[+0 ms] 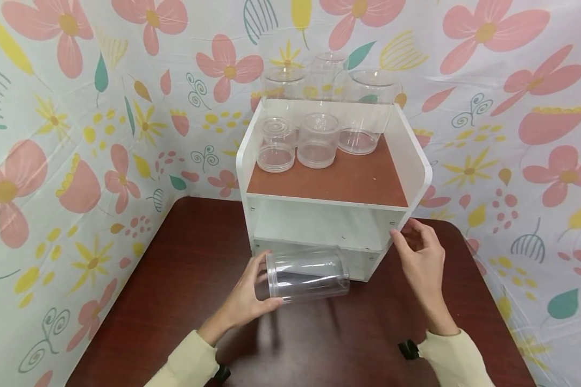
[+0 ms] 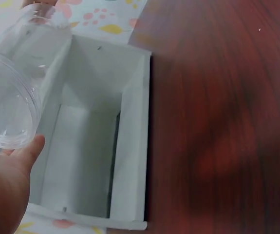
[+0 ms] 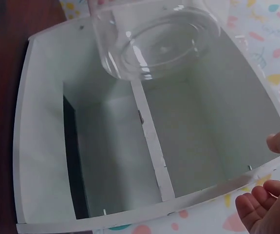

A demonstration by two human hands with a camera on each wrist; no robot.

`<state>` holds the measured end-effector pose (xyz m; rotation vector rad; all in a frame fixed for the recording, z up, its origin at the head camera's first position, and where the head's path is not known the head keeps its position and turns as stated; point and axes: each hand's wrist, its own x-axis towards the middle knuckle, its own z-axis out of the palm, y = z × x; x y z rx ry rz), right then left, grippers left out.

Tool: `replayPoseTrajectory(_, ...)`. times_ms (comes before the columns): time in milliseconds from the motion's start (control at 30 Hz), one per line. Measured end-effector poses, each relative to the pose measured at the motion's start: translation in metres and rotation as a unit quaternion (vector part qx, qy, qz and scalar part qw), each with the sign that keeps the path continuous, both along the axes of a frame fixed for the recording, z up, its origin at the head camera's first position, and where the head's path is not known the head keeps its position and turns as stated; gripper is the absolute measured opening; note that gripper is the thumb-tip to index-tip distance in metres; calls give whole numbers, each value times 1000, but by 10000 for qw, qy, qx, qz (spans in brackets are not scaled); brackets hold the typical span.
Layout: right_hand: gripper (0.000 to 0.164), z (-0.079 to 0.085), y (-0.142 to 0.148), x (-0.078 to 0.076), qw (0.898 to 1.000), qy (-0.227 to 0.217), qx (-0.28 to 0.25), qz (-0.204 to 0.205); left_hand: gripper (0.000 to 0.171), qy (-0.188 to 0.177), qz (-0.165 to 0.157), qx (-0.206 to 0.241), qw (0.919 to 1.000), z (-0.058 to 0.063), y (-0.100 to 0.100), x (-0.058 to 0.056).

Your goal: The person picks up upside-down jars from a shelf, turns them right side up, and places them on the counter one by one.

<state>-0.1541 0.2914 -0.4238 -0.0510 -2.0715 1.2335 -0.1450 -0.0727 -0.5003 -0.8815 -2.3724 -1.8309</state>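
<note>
A left hand [image 1: 249, 293] grips one end of a clear jar [image 1: 310, 274], held sideways before the shelf's [image 1: 353, 185] open front, its far end pointing right. The right hand [image 1: 423, 263], thumb and fingers parted, straddles the right edge; surface [image 1: 198, 242] extends on both sides.

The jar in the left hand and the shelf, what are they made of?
The jar looks like clear, glossy plastic, maybe glass: it is see-through with bright streaks. The shelf may be smooth, mostly white coated wood board: its panels are flat with straight edges.
</note>
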Motion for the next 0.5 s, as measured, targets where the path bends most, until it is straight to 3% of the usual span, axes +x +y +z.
replayPoseTrajectory(267,23,-3,-1,-14,9982,255,268,-463,101,123,242,-182,9995,15,-14,-3)
replayPoseTrajectory(500,19,-2,-7,-22,9953,500,327,-763,100,319,634,-782,9944,29,-24,-5)
